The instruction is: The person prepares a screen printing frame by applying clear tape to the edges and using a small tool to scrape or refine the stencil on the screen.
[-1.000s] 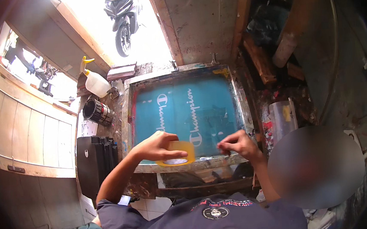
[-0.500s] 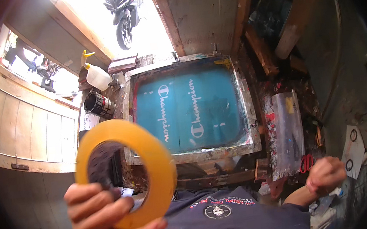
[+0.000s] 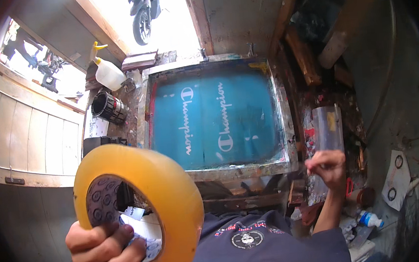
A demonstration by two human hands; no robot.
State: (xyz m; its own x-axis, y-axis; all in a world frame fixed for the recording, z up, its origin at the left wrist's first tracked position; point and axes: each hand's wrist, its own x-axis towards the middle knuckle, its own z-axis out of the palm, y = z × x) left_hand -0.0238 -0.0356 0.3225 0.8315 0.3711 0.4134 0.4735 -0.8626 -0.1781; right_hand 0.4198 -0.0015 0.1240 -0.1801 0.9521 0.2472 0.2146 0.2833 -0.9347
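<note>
A large roll of yellowish tape is close to the camera at lower left. My left hand grips it, fingers through the core and thumb below the outer rim. To the right, my right hand is raised with its fingers closed in a pinch; what they hold, if anything, is too small to make out. Between and beyond my hands lies a printing screen with teal mesh and white lettering, set in a stained frame. Neither hand touches it.
Left of the screen stand a white spray bottle with a yellow trigger and a dark cylindrical container. A clear plastic sheet and red-handled scissors lie at right. A motorbike is outside the doorway.
My right hand has moved left and away from me, over the clear sheet, still closed. The tape roll in my left hand has come nearer the camera and tilted slightly. The view has shifted a little.
</note>
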